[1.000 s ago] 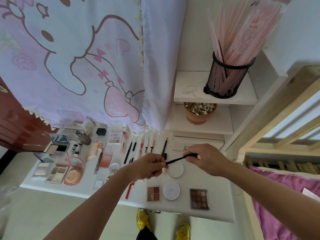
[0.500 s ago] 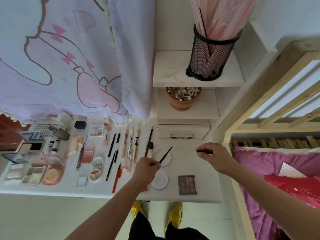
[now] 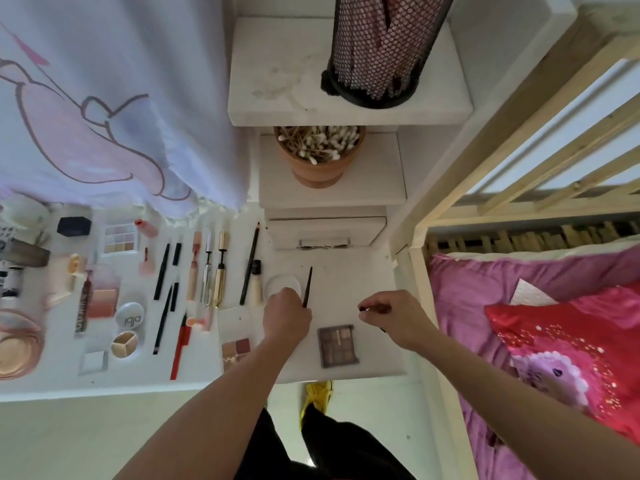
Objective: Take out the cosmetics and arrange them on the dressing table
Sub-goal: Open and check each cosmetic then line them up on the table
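Note:
My left hand (image 3: 286,315) grips the lower end of a thin black eyeliner pen (image 3: 307,286), which points away from me over the white dressing table (image 3: 349,282). My right hand (image 3: 393,315) pinches the pen's small black cap (image 3: 364,309), a hand's width to the right of the pen. A round white compact (image 3: 281,285) lies just beyond my left hand. A brown eyeshadow palette (image 3: 337,345) lies between my two wrists. Rows of pencils, mascaras and palettes (image 3: 207,271) are laid out to the left.
A drawer with a metal handle (image 3: 325,242) sits at the table's back, under shelves with a cotton-swab pot (image 3: 320,152) and a black mesh holder (image 3: 379,53). A wooden bed frame (image 3: 420,278) with pink bedding (image 3: 554,327) borders the right. A printed curtain (image 3: 104,116) hangs left.
The pen and its cap, joined between both hands a second ago, are now pulled apart. My left hand has lowered the pen toward the table; my right hand has moved right with the cap.

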